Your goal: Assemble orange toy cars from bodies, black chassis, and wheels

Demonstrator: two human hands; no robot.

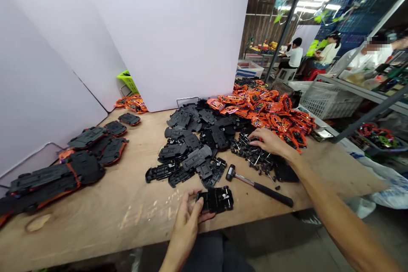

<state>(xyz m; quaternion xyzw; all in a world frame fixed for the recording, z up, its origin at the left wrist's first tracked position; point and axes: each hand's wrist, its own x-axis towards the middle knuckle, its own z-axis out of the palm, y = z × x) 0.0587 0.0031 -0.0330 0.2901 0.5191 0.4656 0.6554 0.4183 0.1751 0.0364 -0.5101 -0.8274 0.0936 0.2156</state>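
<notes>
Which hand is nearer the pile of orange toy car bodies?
Right hand: nearer, just in front of the pile. Left hand: well back, at the table's near edge.

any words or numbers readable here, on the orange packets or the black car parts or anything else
Nothing can be read. The printing on the orange packets is too small and blurred, and the black toy car chassis in the left hand shows no legible marking.
</notes>
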